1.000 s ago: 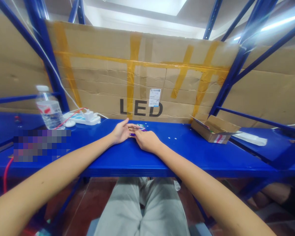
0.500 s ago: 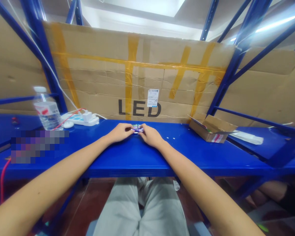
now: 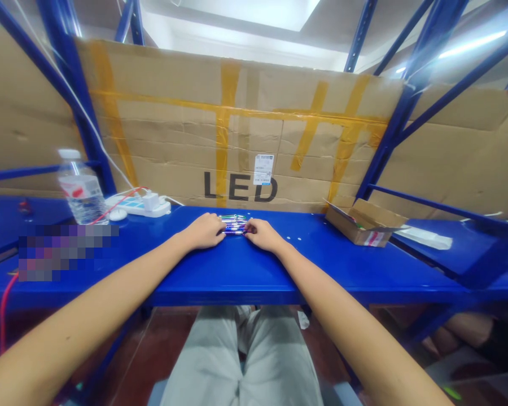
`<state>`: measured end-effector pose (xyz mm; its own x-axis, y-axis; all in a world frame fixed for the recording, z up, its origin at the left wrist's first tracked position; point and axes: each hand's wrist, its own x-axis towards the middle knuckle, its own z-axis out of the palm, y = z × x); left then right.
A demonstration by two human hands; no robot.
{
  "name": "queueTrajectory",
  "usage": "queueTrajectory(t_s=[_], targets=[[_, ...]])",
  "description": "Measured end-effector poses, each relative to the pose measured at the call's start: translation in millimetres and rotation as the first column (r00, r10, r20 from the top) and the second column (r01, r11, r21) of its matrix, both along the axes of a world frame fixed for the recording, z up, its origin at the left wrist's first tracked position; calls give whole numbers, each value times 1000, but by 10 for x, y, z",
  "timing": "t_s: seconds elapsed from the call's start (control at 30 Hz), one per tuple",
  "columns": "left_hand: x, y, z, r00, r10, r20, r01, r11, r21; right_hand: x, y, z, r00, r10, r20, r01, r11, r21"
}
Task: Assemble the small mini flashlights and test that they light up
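Several slim, shiny pens [image 3: 235, 224] lie side by side on the blue table, with purple, green and silvery glints. They are small in view, and their ends are partly hidden by my fingers. At their left ends my left hand [image 3: 206, 230] is closed, its fingers curled against the bunch. My right hand [image 3: 262, 233] pinches the right ends between thumb and fingers. Both hands rest low over the tabletop, with the middle of the pens showing between them.
On the blue table [image 3: 220, 270], an open cardboard box [image 3: 362, 223] stands to the right. A water bottle [image 3: 82, 189] and a white power strip [image 3: 146, 206] are at the left. Behind rises a large cardboard panel [image 3: 173, 141] marked LED. A person's leg shows at lower right.
My hands have moved slightly apart and lower toward me. The pens, bunched tightly before, now lie more spread out and flatter, with more of them visible.
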<state>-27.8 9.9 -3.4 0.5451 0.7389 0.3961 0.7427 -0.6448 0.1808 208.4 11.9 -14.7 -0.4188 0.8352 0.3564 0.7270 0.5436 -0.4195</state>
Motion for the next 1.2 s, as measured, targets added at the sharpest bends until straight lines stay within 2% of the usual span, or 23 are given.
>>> queueTrajectory(t_s=[0.2,0.3,0.43,0.53,0.63,0.83,0.97,1.2], targets=[[0,-41,56,989,89,-117,-86,996,25,35,26,-1,990,-91,104,86,995,48],[-31,-38,92,972,151,-178,-149,989,26,79,58,-5,971,-208,121,205,978,36],[-134,11,113,934,310,-175,-326,943,-69,187,106,28,887,-430,165,445,894,-59],[-239,79,102,886,425,-187,-449,886,-116,271,130,57,848,-500,175,520,849,-93],[-328,137,84,855,475,-207,-505,853,-128,320,143,63,837,-513,191,536,839,-95],[-388,180,57,875,452,-173,-477,865,-153,362,163,48,874,-448,190,472,875,-110],[-394,198,62,879,445,-173,-472,864,-178,386,162,56,882,-431,190,456,883,-113],[-401,191,34,866,463,-186,-490,861,-135,391,157,61,884,-430,184,454,883,-117]])
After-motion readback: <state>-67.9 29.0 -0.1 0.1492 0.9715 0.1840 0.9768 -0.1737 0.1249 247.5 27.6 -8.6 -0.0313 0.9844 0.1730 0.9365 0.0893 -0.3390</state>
